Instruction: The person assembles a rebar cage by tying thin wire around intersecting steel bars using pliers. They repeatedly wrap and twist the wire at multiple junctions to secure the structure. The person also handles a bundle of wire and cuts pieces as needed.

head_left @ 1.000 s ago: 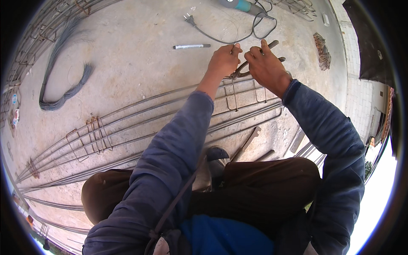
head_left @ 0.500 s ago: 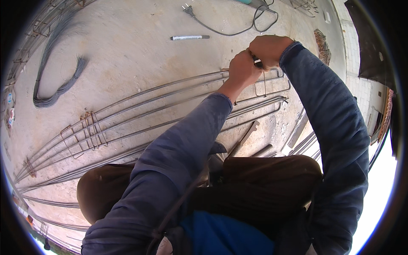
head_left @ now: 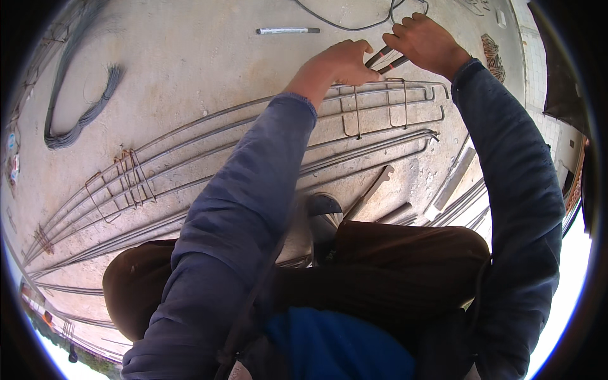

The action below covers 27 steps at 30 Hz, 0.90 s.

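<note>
My right hand (head_left: 425, 44) is closed around the ends of the dark handles of a pincer-like tool (head_left: 397, 63), which carry red bands and stand slightly apart. The tool's head is hidden beside my left hand (head_left: 335, 65). That hand is over the far bars, its thumb and a finger apart around the tool's near end; its other fingers are hidden. Below both hands runs a long cage of steel bars (head_left: 209, 142) with hooked right ends. Bent wire stirrups (head_left: 358, 113) cross the bars close to my left hand, and more stirrups (head_left: 134, 177) cluster at the left.
A grey tie-wire bundle (head_left: 95, 117) lies at the far left. Beyond my hands are a marker pen (head_left: 288, 30) and a black power cord (head_left: 342, 27). A notched metal bar (head_left: 370, 190) lies before my knees. Stacked rusty pieces (head_left: 493, 58) sit at the far right.
My right hand has moved away from my left and up the picture, so the tool's handles now show between them. My left hand's fingers have loosened. The view has shifted, putting the floor objects higher.
</note>
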Tool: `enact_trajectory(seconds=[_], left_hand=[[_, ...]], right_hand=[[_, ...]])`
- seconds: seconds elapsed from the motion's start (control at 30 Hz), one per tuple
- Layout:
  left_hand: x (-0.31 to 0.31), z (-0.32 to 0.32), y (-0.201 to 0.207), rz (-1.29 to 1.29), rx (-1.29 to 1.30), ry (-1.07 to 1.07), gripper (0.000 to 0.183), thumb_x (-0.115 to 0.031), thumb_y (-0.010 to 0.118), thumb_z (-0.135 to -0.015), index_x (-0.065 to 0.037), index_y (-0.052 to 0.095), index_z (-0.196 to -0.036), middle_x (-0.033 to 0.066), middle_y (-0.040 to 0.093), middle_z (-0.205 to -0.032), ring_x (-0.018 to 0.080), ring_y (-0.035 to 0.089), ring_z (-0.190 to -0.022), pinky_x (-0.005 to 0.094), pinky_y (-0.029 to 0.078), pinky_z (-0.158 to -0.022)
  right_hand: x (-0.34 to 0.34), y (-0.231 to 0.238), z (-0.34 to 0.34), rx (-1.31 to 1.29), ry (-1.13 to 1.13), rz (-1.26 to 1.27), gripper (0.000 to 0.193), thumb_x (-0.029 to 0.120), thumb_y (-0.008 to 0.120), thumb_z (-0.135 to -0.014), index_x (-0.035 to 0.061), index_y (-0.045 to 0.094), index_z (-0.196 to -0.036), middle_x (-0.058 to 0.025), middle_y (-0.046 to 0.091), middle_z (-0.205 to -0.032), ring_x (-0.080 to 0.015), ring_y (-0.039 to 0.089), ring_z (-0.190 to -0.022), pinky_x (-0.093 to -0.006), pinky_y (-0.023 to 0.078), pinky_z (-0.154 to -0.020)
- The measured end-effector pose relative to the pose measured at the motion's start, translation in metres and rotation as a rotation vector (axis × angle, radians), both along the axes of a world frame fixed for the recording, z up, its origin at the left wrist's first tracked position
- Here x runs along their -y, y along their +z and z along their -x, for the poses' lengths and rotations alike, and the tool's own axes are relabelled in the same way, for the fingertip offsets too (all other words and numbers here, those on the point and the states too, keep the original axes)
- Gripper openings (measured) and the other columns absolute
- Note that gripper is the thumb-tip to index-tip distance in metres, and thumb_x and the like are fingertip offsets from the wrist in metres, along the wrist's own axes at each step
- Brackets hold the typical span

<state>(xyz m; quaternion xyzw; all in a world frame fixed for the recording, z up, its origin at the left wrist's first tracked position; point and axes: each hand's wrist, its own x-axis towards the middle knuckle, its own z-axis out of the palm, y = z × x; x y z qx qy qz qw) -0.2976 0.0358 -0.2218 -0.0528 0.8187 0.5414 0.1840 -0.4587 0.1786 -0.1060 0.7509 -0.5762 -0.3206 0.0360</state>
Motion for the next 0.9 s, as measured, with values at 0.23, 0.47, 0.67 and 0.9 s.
enact_trajectory(seconds=[0.23,0.47,0.67,0.9], left_hand=[[0.051,-0.084,-0.048,0.243,0.237,-0.158,0.064,-0.058,0.04,-0.116,-0.007,0.075,-0.129,0.017,0.078,-0.118,0.0335,0.075,-0.112,0.0483,0.055,-0.102],[0.022,-0.104,-0.043,0.289,0.119,0.079,0.047,-0.05,0.054,-0.113,-0.01,0.08,-0.119,0.0136,0.079,-0.102,0.0309,0.075,-0.099,0.0494,0.058,-0.09],[0.013,-0.114,-0.044,0.408,-0.003,0.157,0.044,-0.051,0.055,-0.112,-0.015,0.079,-0.117,0.0118,0.079,-0.102,0.0347,0.074,-0.1,0.0508,0.058,-0.091],[0.01,-0.121,-0.04,0.444,-0.034,0.157,0.044,-0.051,0.052,-0.112,-0.016,0.078,-0.115,0.0098,0.079,-0.102,0.0337,0.075,-0.103,0.0508,0.059,-0.092]], right_hand=[[0.027,0.011,-0.004,0.059,0.021,-0.038,0.01,0.024,0.061,-0.095,0.0159,0.066,-0.091,-0.0015,0.068,-0.083,-0.024,0.071,-0.087,-0.0419,0.055,-0.08],[0.031,0.011,-0.009,-0.012,-0.03,-0.114,0.013,0.023,0.064,-0.093,0.0159,0.07,-0.085,-0.0048,0.073,-0.075,-0.0285,0.076,-0.077,-0.0463,0.059,-0.072],[0.053,-0.004,0.001,-0.102,0.039,-0.155,0.015,0.024,0.065,-0.091,0.02,0.074,-0.08,-0.0046,0.074,-0.073,-0.0292,0.076,-0.074,-0.0478,0.058,-0.068],[0.062,-0.019,0.015,-0.051,-0.131,-0.288,0.013,0.028,0.067,-0.09,0.0219,0.075,-0.081,-0.0023,0.072,-0.075,-0.0264,0.074,-0.081,-0.0429,0.057,-0.08]])
